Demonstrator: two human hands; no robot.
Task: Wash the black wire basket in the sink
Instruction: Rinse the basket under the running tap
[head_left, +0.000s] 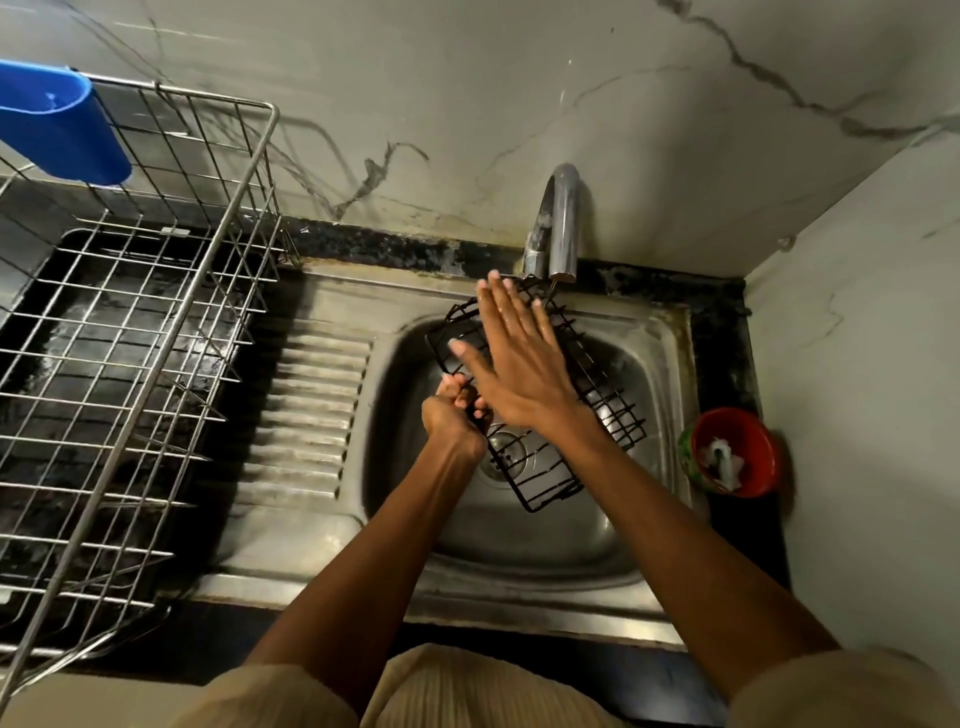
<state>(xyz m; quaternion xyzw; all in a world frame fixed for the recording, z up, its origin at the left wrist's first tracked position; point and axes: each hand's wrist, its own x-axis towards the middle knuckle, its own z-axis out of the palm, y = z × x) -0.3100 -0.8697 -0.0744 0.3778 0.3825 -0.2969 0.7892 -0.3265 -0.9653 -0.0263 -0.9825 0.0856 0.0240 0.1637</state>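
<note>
Basket (597, 410) held tilted over sink (660, 525), centre right of frame, top corner under tap (558, 223). Left hand (452, 415) curled tight round basket's left edge. Right hand (519, 358) flat on wires – fingers straight, spread, wet. Rack (156, 322) fills left side; blue cup (62, 124) upper left; red bowl (732, 449) at right.

Left hand (451, 410) curled in a fist, gripping. Right hand (514, 358) lay flat, fingers straight and spread, pointing far-left. Forearms converged from near edge, right crossing above left.
</note>
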